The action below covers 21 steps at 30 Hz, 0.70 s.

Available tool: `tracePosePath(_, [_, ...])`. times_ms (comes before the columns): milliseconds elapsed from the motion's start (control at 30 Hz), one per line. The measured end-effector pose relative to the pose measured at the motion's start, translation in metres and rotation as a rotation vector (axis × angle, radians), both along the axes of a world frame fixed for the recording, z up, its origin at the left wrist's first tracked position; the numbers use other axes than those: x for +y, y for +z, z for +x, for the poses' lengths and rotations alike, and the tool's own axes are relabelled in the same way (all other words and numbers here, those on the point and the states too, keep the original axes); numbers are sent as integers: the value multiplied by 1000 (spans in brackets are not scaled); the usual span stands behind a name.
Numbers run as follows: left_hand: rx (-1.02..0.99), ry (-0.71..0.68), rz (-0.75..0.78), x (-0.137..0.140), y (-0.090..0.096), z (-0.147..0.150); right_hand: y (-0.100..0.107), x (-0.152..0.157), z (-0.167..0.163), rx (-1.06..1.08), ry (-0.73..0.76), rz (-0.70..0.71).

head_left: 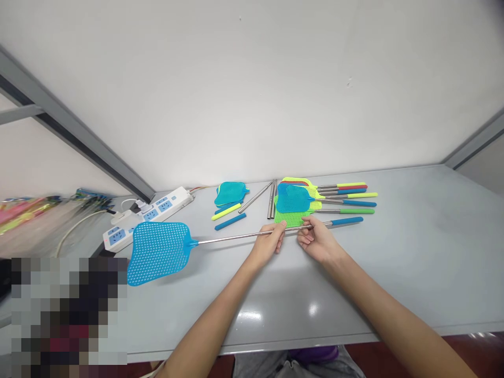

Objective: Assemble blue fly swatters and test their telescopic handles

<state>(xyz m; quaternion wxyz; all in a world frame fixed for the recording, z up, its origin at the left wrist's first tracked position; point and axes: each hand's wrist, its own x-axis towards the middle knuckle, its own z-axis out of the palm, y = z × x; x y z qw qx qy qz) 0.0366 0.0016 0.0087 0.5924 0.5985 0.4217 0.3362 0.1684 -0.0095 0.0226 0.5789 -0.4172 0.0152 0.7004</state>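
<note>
A blue fly swatter (159, 252) with a long metal telescopic rod and a blue grip stretches across the table in front of me. My left hand (269, 244) is closed around the middle of its rod. Further right, my right hand (317, 240) pinches the same rod between thumb and fingers, short of the blue grip (347, 221). Just behind my hands lies a pile of swatters with a green head (289, 218), a blue head (293, 198) and yellow heads, their handles pointing right.
Loose blue swatter heads (230, 193), a yellow grip (226, 211), a blue grip (230, 221) and metal rods (271, 199) lie left of the pile. A white power strip (177, 199) with cords stands at the left. Behind the grey table (425, 252) rises a white wall (275, 94).
</note>
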Motion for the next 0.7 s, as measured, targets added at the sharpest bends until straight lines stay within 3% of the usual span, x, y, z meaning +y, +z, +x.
tracePosePath(700, [32, -14, 42, -3, 3, -1, 0, 1, 4, 26, 17, -23])
